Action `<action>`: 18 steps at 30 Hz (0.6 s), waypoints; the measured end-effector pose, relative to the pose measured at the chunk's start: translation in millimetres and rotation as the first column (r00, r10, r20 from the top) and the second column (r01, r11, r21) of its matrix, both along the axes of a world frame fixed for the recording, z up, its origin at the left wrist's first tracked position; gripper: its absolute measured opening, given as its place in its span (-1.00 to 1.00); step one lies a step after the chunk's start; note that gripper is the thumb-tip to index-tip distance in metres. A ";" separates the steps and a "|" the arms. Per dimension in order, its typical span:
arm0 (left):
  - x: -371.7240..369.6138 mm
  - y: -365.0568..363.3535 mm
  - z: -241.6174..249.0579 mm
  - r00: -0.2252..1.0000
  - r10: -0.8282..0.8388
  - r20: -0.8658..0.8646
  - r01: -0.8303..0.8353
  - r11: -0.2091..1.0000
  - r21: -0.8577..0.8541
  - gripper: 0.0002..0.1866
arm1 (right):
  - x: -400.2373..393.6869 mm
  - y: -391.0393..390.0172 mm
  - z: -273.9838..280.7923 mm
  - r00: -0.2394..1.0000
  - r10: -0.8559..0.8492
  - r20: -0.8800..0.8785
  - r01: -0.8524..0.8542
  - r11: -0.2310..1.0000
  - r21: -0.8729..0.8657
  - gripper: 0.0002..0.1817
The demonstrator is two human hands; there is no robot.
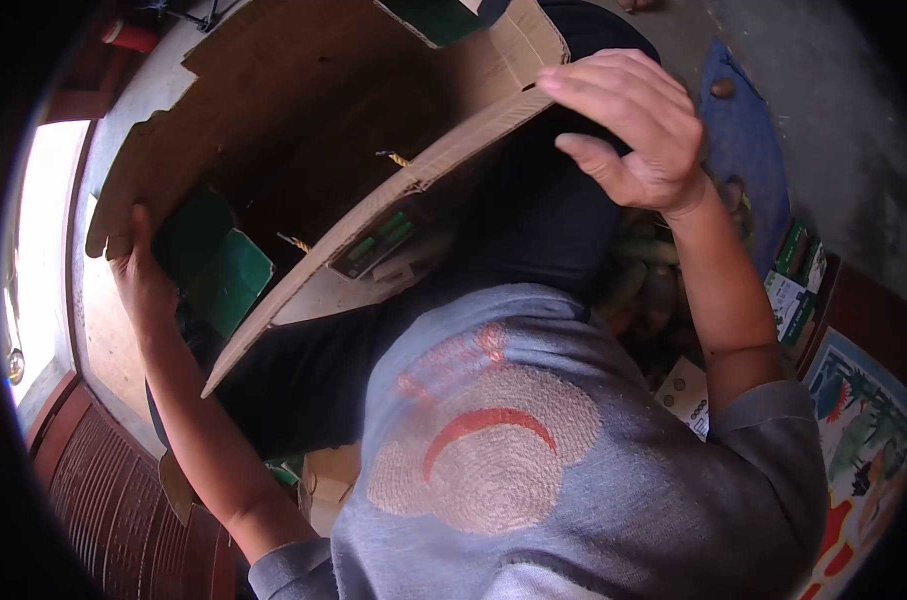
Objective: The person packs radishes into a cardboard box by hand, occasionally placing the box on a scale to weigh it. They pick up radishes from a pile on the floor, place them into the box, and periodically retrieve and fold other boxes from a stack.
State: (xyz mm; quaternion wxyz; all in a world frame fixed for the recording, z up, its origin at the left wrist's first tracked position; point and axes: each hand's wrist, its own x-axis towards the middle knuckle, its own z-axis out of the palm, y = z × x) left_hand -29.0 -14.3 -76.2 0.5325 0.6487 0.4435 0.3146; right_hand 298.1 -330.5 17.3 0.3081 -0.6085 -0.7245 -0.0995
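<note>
A large open cardboard box [384,205], brown inside with some green flaps, stands tilted in front of me over my legs. Two short twisted rope ends [398,158] poke through its near wall. At the far left, my left hand [146,285] grips the box's torn edge, its thumb on the inner side and its other fingers mostly hidden behind the board. My right hand [639,125] is at the right corner, fingers stretched out and thumb apart, with the fingertips right at the rim of the near wall.
A pile of roundish brown and greenish produce [649,265] lies right of my legs, beside a blue cloth [744,140]. Green-and-white cartons [794,290] and a colourful printed sheet [859,430] are farther right. Slatted reddish-brown wooden furniture [124,500] stands at the lower left.
</note>
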 end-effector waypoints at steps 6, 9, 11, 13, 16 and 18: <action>-1.8 -0.7 -4.2 0.998 -0.003 0.065 0.005 0.999 -0.038 -0.56 | 46.4 -95.7 -43.4 0.714 -0.537 -0.449 0.551 0.827 -0.113 -0.71; -8.4 0.4 15.1 0.910 0.022 -0.413 0.031 0.992 0.123 -0.58 | 47.5 -149.3 -96.2 0.552 -0.768 -0.327 0.608 0.638 -0.472 -0.56; -16.4 2.2 22.5 0.985 -0.066 -0.162 0.077 0.995 0.063 -0.49 | 34.8 -191.3 -135.3 0.510 -0.844 -0.165 0.590 0.483 -0.647 -0.43; -26.6 3.4 31.9 0.986 -0.129 0.105 0.128 0.992 0.015 -0.35 | 12.5 -224.5 -167.6 0.639 -0.769 -0.018 0.601 0.514 -0.612 -0.41; -37.9 1.1 45.7 0.993 0.049 0.105 -0.080 0.947 0.312 -0.49 | -14.7 -280.6 -210.0 0.767 -0.593 0.244 0.276 -0.038 -0.961 -0.38; -42.4 -6.3 52.9 0.964 0.181 0.194 -0.259 0.794 0.549 -0.75 | -31.0 -283.2 -200.9 0.939 -0.260 0.224 0.114 -0.378 -0.919 -0.27</action>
